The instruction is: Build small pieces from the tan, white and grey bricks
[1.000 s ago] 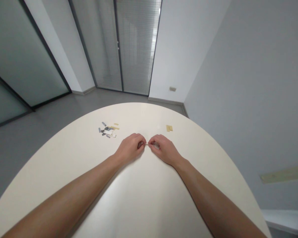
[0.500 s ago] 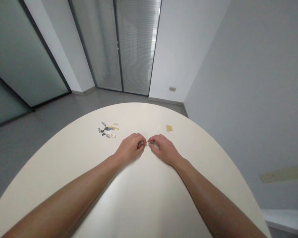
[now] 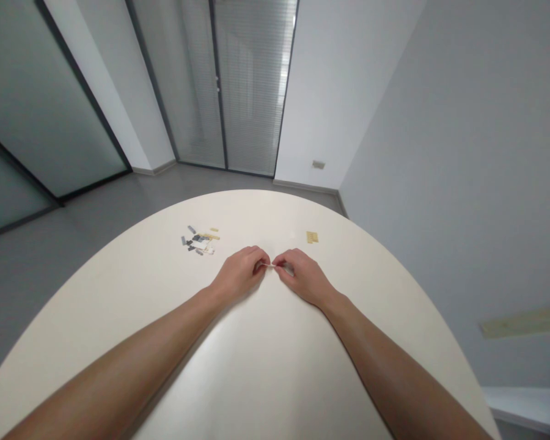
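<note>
My left hand (image 3: 244, 273) and my right hand (image 3: 302, 275) meet near the middle of the table, fingertips almost touching. Both pinch a small thin white piece (image 3: 270, 265), which looks like a toy building plate seen edge-on. Most of it is hidden behind the fingers. Beyond my left hand lies a loose pile of small toy building pieces (image 3: 202, 243) in white, dark grey, grey and yellow. A little past my right hand rests a small yellow group of pieces (image 3: 311, 236), lying flat and close together.
The round white table (image 3: 256, 366) reaches past both forearms, its curved edge all around. Behind it stand a glass partition (image 3: 252, 91) with blinds and a white wall (image 3: 330, 79) with a socket (image 3: 318, 164).
The white piece between my fingertips has turned and now looks thinner, edge-on. Both hands stay in nearly the same place, and the pieces on the table have not moved.
</note>
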Available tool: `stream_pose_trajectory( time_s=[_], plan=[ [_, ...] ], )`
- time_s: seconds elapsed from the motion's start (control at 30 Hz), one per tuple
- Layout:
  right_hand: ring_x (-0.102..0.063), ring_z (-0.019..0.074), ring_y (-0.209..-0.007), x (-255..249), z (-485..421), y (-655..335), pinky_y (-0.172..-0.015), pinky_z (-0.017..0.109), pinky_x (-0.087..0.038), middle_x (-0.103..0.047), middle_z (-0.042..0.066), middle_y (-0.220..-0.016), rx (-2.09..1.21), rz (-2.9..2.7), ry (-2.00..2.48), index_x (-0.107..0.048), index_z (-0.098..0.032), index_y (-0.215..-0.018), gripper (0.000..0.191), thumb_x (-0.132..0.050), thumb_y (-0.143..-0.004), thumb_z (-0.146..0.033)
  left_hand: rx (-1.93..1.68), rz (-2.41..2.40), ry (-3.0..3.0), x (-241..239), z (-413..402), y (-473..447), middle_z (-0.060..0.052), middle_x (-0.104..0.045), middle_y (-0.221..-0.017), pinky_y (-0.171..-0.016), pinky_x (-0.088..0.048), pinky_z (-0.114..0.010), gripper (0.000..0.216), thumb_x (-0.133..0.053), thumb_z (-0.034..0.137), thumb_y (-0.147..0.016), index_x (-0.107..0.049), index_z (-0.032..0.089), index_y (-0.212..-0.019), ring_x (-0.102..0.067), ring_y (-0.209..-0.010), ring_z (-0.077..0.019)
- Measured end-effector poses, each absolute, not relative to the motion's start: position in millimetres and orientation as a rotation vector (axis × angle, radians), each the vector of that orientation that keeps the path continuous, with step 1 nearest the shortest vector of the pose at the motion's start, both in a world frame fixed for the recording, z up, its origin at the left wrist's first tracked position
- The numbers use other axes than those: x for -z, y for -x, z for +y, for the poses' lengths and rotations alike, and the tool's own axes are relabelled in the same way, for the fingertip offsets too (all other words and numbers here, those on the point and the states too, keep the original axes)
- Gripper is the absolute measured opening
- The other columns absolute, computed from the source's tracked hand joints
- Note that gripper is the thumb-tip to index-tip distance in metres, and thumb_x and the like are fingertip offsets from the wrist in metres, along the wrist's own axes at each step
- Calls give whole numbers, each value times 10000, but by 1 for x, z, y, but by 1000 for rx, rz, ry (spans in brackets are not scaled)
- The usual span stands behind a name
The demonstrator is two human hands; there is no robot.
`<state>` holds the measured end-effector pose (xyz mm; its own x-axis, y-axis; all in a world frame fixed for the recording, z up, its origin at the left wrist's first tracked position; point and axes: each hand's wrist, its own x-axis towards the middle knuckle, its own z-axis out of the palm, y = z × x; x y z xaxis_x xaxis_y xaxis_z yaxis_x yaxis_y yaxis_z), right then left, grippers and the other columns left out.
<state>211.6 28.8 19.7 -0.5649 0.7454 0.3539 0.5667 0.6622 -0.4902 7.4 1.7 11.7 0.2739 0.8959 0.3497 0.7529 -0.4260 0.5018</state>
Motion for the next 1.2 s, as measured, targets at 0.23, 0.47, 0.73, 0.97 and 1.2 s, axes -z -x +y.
stream_pose_trajectory(
  time_s=[0.23,0.47,0.73,0.97,1.2],
  plan=[
    [-608,188,-933,-19,29,-212,-847,324,-464,-708,25,-955,-464,-2336,992,-662,-224,-950,82,-625,-906,-165,-873,1501,-2305,-12,2,-7,-10,-674,-879,-717,-451,-293,150,-541,133,-868,-653,227,-899,-608,-806,-175],
    [-608,177,-922,-19,29,-212,-825,305,-451,-701,23,-943,-474,-2322,1036,-670,-219,-979,88,-609,-930,-178,-857,1505,-2307,-14,2,-8,-11,-683,-867,-711,-446,-293,125,-558,185,-892,-674,226,-910,-607,-802,-175],
    [-606,176,-924,-19,29,-212,-831,302,-447,-702,25,-946,-468,-2326,1034,-670,-213,-973,76,-608,-935,-191,-839,1532,-2305,-15,1,-9,-20,-696,-893,-727,-450,-302,134,-555,195,-903,-685,225,-915,-613,-841,-185],
    [-615,160,-879,-20,28,-211,-790,276,-447,-692,24,-930,-439,-2308,1108,-662,-213,-990,86,-586,-949,-213,-846,1542,-2333,-15,1,-9,-38,-702,-978,-818,-470,-343,154,-527,249,-942,-678,222,-956,-606,-975,-218],
    [-664,175,-878,-20,30,-212,-759,263,-447,-725,37,-934,-190,-2249,1461,-659,-210,-996,100,-581,-964,-264,-855,1615,-2335,-10,1,-8,-67,-687,-1069,-876,-484,-381,183,-556,259,-924,-639,195,-1074,-598,-1048,-249]
  ],
)
